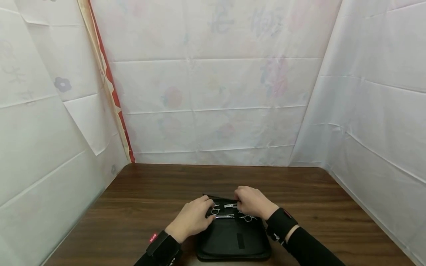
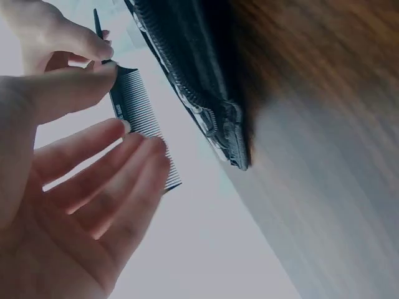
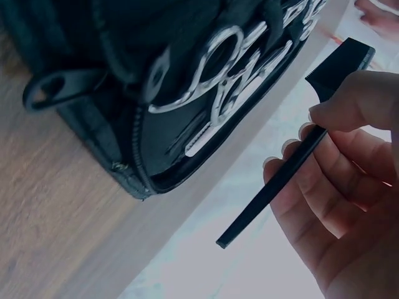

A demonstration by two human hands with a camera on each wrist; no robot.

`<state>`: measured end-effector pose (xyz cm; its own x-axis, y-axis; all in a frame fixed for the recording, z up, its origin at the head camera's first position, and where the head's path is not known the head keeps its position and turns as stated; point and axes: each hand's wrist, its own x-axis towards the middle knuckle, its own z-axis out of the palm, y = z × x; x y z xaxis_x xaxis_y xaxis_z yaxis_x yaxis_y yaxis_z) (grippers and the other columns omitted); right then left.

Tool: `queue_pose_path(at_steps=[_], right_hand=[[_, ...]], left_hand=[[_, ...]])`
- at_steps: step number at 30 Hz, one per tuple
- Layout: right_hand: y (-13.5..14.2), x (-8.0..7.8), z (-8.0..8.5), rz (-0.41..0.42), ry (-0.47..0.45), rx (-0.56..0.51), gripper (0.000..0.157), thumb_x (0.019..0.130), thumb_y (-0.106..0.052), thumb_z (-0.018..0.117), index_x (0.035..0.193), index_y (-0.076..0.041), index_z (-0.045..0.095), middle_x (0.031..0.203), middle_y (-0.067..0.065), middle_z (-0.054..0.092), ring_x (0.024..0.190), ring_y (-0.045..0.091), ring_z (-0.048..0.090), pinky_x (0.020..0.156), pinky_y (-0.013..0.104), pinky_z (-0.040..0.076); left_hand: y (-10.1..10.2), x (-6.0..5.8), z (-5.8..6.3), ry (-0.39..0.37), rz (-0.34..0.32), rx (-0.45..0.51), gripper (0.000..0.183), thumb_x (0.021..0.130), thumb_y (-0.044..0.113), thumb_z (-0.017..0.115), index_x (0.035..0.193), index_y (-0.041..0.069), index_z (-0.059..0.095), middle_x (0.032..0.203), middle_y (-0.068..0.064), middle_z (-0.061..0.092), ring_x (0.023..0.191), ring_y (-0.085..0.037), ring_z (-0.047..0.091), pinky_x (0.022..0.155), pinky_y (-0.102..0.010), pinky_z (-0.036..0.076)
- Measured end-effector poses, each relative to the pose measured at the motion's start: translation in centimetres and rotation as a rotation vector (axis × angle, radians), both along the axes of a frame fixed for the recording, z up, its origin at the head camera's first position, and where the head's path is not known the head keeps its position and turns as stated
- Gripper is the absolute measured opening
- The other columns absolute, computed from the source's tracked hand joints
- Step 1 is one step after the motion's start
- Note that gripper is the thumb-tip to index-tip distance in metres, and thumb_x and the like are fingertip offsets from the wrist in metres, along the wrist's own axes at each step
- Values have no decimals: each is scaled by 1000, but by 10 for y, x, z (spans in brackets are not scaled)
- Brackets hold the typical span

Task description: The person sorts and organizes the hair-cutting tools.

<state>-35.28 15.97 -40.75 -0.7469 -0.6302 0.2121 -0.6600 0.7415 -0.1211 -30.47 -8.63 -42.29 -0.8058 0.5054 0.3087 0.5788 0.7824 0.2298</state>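
Note:
My right hand (image 1: 253, 201) pinches the handle of a black comb (image 3: 290, 163) between thumb and fingers. The comb's fine teeth (image 2: 140, 103) show in the left wrist view, beside my left hand (image 2: 93, 187). That hand's fingers are loosely extended and overlap the comb in that view; the right wrist view shows them beyond its toothed end, apparently apart from it. Below both hands lies an unzipped black case (image 1: 219, 242) on the table. Silver scissors (image 3: 212, 75) with ring handles are tucked inside it, partly hidden by my hands in the head view.
A dark wood table (image 1: 159, 184) carries the case near its front edge. White sheeting (image 1: 213, 85) stands behind the table and on both sides. A zip pull (image 3: 59, 87) sticks out from the case's edge.

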Motion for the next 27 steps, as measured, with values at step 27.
queue_pose_path(at_steps=[27], right_hand=[[1, 18, 9, 134, -71, -39, 13, 89, -1, 67, 87, -13, 64, 83, -8, 48, 66, 7, 43, 59, 26, 37]], left_hand=[[7, 1, -2, 374, -96, -105, 26, 86, 26, 84, 105, 15, 70, 96, 2, 60, 87, -16, 57, 76, -34, 51]])
